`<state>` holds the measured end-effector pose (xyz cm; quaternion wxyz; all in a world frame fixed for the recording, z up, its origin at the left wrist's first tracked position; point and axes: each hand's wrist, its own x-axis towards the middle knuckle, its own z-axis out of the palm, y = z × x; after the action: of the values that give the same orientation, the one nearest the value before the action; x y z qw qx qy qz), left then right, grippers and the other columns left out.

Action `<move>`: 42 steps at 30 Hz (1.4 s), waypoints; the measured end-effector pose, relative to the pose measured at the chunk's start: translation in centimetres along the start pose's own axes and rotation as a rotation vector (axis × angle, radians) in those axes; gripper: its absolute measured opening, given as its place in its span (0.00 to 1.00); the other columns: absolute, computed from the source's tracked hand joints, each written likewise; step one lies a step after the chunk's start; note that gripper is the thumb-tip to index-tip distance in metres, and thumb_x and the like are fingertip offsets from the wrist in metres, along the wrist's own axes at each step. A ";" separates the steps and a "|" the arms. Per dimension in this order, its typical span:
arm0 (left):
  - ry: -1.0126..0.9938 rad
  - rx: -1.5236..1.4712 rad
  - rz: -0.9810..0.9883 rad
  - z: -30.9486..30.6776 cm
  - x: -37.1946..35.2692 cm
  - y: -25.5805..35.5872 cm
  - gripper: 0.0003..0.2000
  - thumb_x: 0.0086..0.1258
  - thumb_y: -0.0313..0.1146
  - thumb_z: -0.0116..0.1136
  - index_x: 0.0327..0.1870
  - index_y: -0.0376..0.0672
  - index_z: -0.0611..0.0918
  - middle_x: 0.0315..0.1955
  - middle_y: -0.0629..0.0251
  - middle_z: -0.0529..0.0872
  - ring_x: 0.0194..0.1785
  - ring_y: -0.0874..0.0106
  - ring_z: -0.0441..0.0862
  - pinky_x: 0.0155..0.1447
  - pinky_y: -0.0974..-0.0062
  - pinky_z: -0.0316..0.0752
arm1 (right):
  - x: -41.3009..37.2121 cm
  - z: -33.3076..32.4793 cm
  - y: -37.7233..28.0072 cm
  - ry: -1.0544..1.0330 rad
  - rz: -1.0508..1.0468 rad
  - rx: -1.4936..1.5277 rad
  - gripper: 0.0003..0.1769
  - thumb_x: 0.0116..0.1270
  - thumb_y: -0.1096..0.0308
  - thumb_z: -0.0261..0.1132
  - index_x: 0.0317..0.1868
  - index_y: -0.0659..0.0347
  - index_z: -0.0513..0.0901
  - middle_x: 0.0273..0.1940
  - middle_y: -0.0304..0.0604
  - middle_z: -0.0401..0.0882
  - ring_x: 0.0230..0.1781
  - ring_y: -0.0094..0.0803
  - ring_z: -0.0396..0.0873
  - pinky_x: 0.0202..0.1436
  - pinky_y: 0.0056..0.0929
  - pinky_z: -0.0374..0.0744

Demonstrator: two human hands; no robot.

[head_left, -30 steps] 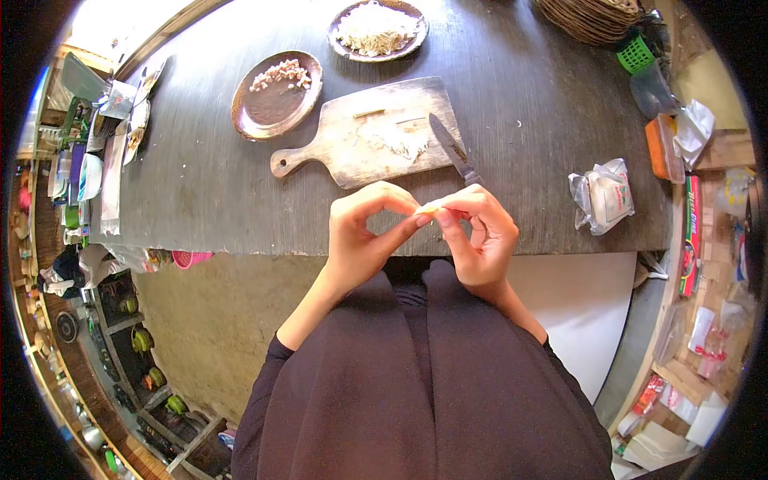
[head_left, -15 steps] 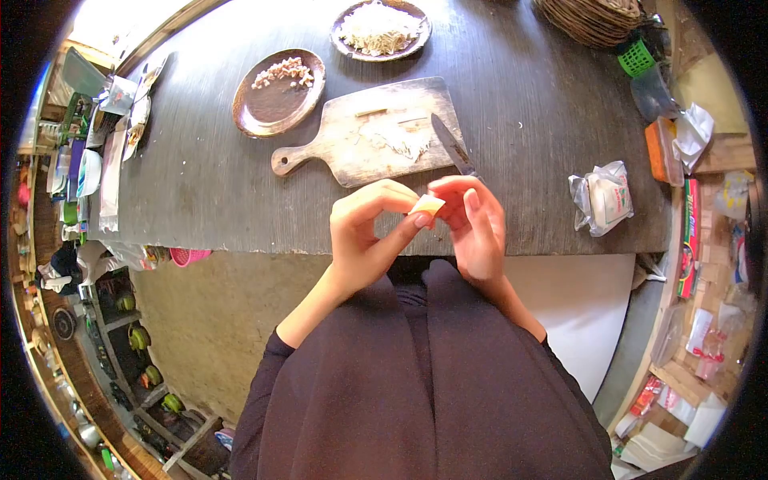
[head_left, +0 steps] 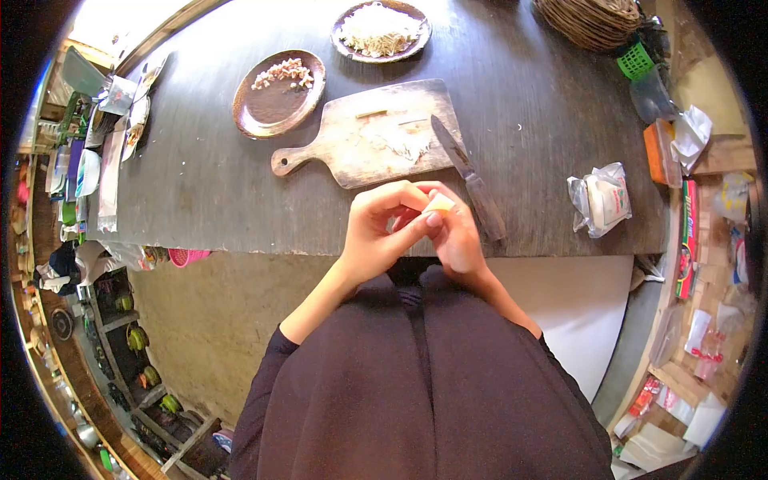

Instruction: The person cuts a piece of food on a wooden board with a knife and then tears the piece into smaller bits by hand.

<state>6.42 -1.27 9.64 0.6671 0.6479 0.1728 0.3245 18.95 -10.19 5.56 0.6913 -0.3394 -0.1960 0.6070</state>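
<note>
Both hands meet at the table's front edge, around a small pale yellow-orange piece [head_left: 439, 206]. My left hand [head_left: 386, 228] pinches it between thumb and fingertips. My right hand [head_left: 458, 238] is against it from the right, fingers curled and partly hidden behind the piece. Just beyond lies a wooden cutting board [head_left: 352, 120] with thin white shreds [head_left: 410, 146] and a short pale stick on it. A knife [head_left: 480, 192] rests with its blade tip on the board's right edge and its dark handle on the table, right of my hands.
On the dark table [head_left: 528, 160], a brown plate [head_left: 276, 112] with small diced pieces stands left of the board. A bowl [head_left: 384, 58] of pale shreds is behind it. A plastic-wrapped white package [head_left: 606, 200] lies at right, a wicker basket [head_left: 588, 20] farther back.
My hands have drawn together around the piece, the right one moving left and its fingers curling in. The knife's handle, earlier hidden by my right hand, now shows.
</note>
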 end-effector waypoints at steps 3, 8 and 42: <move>0.089 0.087 -0.016 -1.4 0.0 -0.5 0.05 0.68 0.23 0.72 0.39 0.33 0.87 0.35 0.66 0.89 0.41 0.80 0.85 0.47 0.78 0.80 | 0.4 0.3 -2.0 0.128 -0.175 -0.269 0.15 0.80 0.64 0.58 0.56 0.65 0.82 0.43 0.40 0.84 0.42 0.24 0.82 0.50 0.27 0.80; 0.287 0.578 -0.047 -5.6 0.0 -2.7 0.03 0.65 0.24 0.72 0.37 0.37 0.89 0.32 0.67 0.90 0.37 0.80 0.83 0.46 0.79 0.77 | 0.7 -2.4 -4.4 0.328 -0.511 -1.285 0.13 0.67 0.71 0.70 0.52 0.61 0.84 0.46 0.48 0.82 0.47 0.41 0.83 0.53 0.37 0.80; 0.045 1.485 0.362 -4.2 -1.9 -5.8 0.07 0.63 0.36 0.70 0.40 0.53 0.85 0.42 0.75 0.84 0.54 0.66 0.78 0.60 0.58 0.68 | -1.2 -2.8 -2.1 0.200 -0.371 -1.568 0.34 0.71 0.68 0.65 0.75 0.56 0.65 0.54 0.61 0.84 0.44 0.60 0.86 0.45 0.50 0.83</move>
<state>3.54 0.95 3.18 -0.0110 0.9378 0.2504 0.2404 22.10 -12.05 5.28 0.3560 -0.7398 -0.5547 0.1353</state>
